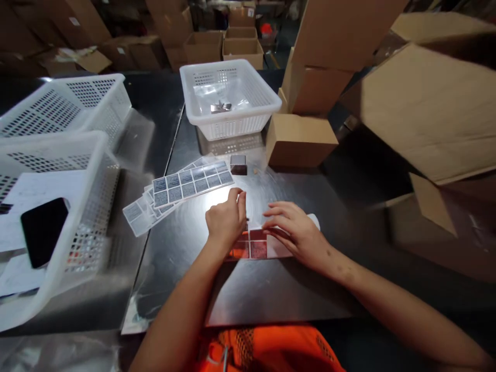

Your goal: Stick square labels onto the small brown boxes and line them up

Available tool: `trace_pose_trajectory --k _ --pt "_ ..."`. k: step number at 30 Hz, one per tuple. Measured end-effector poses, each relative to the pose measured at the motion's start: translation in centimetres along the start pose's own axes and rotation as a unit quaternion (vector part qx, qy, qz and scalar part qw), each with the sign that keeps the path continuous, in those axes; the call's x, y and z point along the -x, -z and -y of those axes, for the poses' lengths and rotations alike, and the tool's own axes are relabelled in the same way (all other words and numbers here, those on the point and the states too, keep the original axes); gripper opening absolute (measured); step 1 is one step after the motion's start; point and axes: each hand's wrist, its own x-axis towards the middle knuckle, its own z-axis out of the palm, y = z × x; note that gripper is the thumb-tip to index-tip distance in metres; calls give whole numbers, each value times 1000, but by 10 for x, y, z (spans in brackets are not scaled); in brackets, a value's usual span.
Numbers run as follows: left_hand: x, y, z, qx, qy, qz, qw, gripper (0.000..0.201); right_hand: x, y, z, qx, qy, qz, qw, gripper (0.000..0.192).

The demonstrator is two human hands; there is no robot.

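centre frame: left hand pinches at the red label sheet on the worktop; right hand presses it flat, fingers spread. most labels remain; grey sheets untouched.

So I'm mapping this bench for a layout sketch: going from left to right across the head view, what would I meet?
Black phone in the near white basket → grey label sheets → left hand → right hand → small cardboard box → large open carton.

bare forearms, no sleeves; orange mesh hi-vis vest w/ metal clip
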Motion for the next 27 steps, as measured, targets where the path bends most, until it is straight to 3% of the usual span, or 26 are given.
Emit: trace_pose_trajectory --k 3,7,9,12,14,16,18,21,24,25,27 --pt "-4 5 2 -15 17 28 999 41 -11 8 -2 -56 46 -45 996 12" --pt "-6 8 6 -31 28 54 998 40 -54 12 -31 -143 -20 -136 980 10" --pt "-6 8 6 -28 16 65 997 39 -87 2 -55 -137 -70 -143 978 43" --pt "-4 7 4 -19 -2 65 998 37 -131 -25 -89 -126 -140 -82 979 106" --pt "-2 7 4 -20 -5 58 998 36 -149 -42 -102 -139 -155 -62 976 117" --pt "-3 9 5 -17 -2 49 999 35 -155 -52 -105 -157 -150 -67 974 113" --pt "-4 10 6 -8 4 40 999 35 -148 -51 -102 -182 -135 -84 970 109" --pt "-6 11 8 14 7 38 999 36 -114 -32 -91 -219 -102 -104 965 107" --pt "-5 9 9 131 -13 68 989 35 -66 -5 -73 -288 -64 -99 950 94" --pt "-3 7 8 206 -26 94 974 38 -50 2 -66 -321 -53 -95 941 90" --pt "1 4 6 361 -60 168 915 61 -22 10 -54 -380 -33 -84 921 85"
